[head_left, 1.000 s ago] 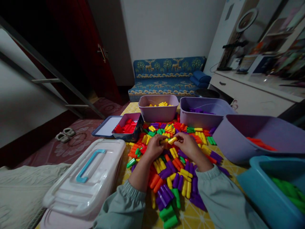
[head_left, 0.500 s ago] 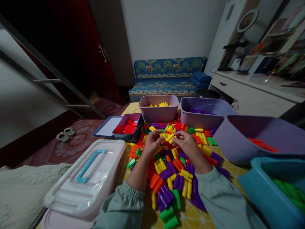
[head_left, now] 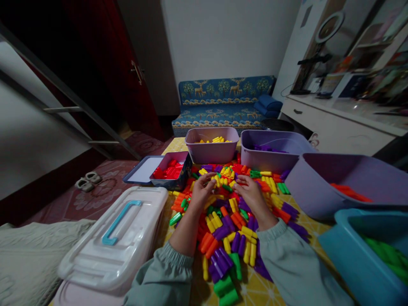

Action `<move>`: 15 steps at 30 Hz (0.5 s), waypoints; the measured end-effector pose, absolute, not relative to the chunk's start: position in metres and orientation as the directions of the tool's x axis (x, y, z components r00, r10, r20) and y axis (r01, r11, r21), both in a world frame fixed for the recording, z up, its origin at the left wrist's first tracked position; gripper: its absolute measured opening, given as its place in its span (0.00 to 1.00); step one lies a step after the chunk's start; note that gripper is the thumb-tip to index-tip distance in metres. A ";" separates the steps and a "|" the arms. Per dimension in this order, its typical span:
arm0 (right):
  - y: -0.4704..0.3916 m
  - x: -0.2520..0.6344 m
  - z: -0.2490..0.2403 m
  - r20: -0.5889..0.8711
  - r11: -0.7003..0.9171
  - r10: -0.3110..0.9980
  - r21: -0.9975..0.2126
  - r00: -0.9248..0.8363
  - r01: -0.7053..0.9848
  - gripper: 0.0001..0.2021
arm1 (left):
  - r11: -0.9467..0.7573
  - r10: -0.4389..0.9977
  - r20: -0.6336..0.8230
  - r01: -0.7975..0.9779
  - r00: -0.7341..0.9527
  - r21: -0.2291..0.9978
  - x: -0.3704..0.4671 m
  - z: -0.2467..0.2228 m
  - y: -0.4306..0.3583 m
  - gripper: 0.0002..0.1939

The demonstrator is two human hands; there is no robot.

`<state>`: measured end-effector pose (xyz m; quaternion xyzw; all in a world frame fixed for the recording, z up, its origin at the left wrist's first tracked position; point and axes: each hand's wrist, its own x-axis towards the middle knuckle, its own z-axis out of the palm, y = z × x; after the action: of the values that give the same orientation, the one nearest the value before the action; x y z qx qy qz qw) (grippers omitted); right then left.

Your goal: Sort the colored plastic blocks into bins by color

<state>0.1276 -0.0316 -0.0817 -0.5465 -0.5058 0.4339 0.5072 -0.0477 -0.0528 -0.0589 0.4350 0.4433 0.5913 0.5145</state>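
A pile of bullet-shaped plastic building pieces [head_left: 219, 231] in purple, yellow, orange, red and green covers the middle of the table. Over its far part my left hand [head_left: 203, 189] is closed, a yellow piece [head_left: 217, 180] at its thumb and fingertips. Facing it from the right, my right hand [head_left: 250, 190] pinches another yellow piece [head_left: 233, 183], partly hidden by the fingers. A small gap separates the two hands, with loose pieces showing below it.
Lilac bins hold yellow [head_left: 212, 146], purple [head_left: 274, 159] and orange [head_left: 299, 187] pieces. A teal bin [head_left: 347, 238] with green pieces stands at right. On the left are a tin [head_left: 174, 182] of red pieces and a clear-lidded box [head_left: 137, 229]. A patterned sofa [head_left: 219, 114] stands behind.
The yellow pieces between my hands have come apart, one now at each hand. My right hand has shifted slightly away from the left, and a green piece shows in the gap.
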 end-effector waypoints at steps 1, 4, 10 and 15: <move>-0.030 0.129 -0.086 0.063 0.045 0.993 -0.986 0.104 0.159 0.22 | -0.085 0.992 0.061 -0.233 -0.107 0.969 -0.049 -0.058 -0.053 0.26; -0.027 0.131 -0.094 0.133 0.111 0.989 -0.952 0.058 0.286 0.18 | -0.128 0.984 0.087 -0.277 -0.155 0.952 -0.054 -0.051 -0.051 0.26; -0.029 0.128 -0.090 0.135 0.101 0.988 -0.925 0.070 0.365 0.15 | -0.196 0.967 0.100 -0.429 -0.236 0.882 -0.064 0.005 -0.009 0.26; -0.029 0.128 -0.088 0.158 0.109 0.984 -0.898 0.081 0.425 0.12 | -0.206 0.959 0.122 -0.332 -0.255 0.921 -0.057 0.058 0.060 0.32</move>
<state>0.1283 -0.0293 -0.0878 -0.5877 -0.5995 0.3162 0.4419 -0.0565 0.0601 0.0583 0.3807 0.4118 0.6767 0.4770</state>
